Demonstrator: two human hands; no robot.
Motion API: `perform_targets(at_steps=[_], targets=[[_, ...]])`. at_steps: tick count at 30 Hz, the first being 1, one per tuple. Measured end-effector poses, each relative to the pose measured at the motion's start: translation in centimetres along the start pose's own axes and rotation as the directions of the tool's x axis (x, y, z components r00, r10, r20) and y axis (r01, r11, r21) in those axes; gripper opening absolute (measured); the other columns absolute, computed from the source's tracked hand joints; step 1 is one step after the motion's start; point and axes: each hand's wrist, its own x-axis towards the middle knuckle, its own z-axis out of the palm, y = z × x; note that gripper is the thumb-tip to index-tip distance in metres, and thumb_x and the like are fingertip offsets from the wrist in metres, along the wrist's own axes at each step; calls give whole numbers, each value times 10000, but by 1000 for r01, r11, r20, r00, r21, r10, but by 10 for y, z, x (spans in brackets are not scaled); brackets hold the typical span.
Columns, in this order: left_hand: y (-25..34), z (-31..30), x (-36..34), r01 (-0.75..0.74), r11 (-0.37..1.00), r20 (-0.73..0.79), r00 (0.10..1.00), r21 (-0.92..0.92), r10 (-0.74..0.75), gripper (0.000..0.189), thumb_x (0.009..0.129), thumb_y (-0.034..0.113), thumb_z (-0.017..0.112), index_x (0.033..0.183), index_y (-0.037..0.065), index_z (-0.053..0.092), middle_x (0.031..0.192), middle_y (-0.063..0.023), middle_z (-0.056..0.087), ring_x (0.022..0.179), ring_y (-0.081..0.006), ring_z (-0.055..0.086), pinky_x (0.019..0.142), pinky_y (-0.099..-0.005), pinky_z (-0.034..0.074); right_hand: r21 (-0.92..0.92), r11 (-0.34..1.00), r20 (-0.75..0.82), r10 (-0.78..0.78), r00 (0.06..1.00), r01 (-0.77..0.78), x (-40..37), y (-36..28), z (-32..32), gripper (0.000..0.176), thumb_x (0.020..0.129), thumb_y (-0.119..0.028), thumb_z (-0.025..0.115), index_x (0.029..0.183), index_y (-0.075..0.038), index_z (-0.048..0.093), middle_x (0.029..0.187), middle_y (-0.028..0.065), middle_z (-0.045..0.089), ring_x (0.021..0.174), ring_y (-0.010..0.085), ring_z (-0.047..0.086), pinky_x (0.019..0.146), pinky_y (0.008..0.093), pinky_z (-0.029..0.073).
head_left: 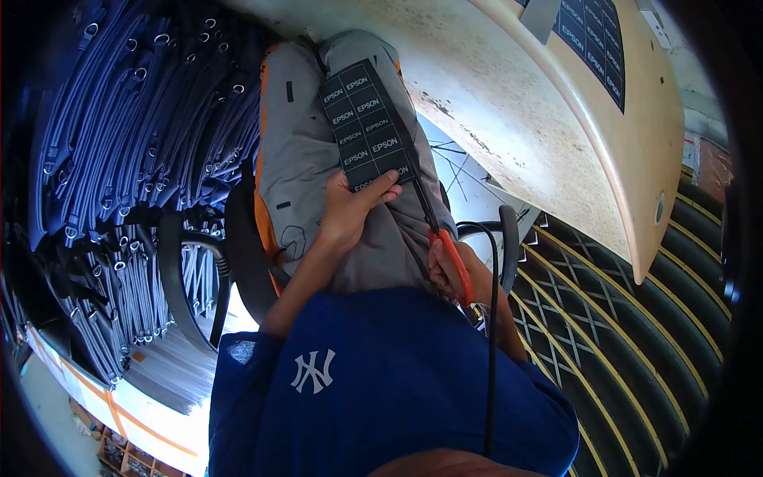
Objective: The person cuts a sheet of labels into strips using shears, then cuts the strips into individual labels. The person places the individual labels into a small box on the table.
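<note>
A dark sheet of labels printed EPSON in two columns lies over my lap, on grey trousers. My left hand pinches its near end, with the thumb on top and the other fingers partly hidden beneath. Wrapped round the red handles of a pair of scissors is my right hand, close to my body. The dark blades point away from me and run along the sheet's right edge, near its lower right corner.
Many dark blue straps with metal rings hang on the left. A pale curved tabletop juts in at the upper right, bearing another EPSON label sheet. Black chair armrests flank me. A folding gate stands at right.
</note>
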Motion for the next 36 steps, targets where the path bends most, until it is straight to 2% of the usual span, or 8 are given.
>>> perform_targets(at_steps=[6,13,16,18,21,25,27,36], targets=[[1,-2,1,11,1000,-12,1000,8,-11,151,821,-1,654,960,-50,622,881,-100,661,718,-141,657,624,-199,536,-11,999,26,-43,999,43,1,6,-3,476,949,-431,439,690,-37,498,518,5,487,408,83,472,383,234,347],[5,2,0,51,999,-87,995,11,-50,180,831,120,683,946,-5,624,818,-67,645,649,-123,631,571,-216,516,-57,997,47,-50,998,52,0,10,-5,452,948,-394,461,684,-30,503,509,-5,470,410,85,442,401,242,341],[6,4,1,16,1000,-111,994,26,-13,188,831,134,686,944,-4,624,810,-62,641,636,-121,624,553,-217,502,-164,985,25,-42,999,46,0,7,-2,416,957,-360,442,734,-15,508,564,23,479,489,120,453,484,274,375],[5,6,-1,-8,1000,-107,994,25,10,185,832,127,684,942,-8,624,810,-61,641,634,-121,623,547,-216,497,-177,975,47,-130,990,136,1,14,-1,353,967,-323,403,829,-14,503,658,54,486,592,160,466,584,309,394],[3,9,-1,-47,999,-89,995,19,48,180,833,119,681,941,-13,625,817,-62,643,642,-119,624,549,-217,498,-131,955,102,-253,962,265,0,21,-1,310,972,-303,372,900,-22,483,727,71,487,651,184,474,641,326,397],[2,13,-4,-71,997,-75,995,18,72,176,830,99,680,951,-17,628,849,-69,653,687,-116,631,566,-218,507,-127,954,76,-265,961,273,4,19,2,313,972,-317,361,910,-32,473,733,60,479,650,174,474,640,315,397],[1,15,-6,-73,997,-80,994,13,74,174,829,90,679,958,-15,629,861,-70,656,706,-115,634,573,-219,510,-2,971,105,-238,966,239,6,19,4,562,910,-596,317,962,-47,426,685,-35,334,548,52,320,489,204,289],[-8,18,-8,-92,996,-20,996,8,92,180,820,34,673,990,-8,630,924,-64,661,786,-112,637,649,-236,523,145,980,41,-141,989,134,10,19,11,578,885,-632,348,903,-59,425,643,-31,358,488,51,337,442,201,296]])
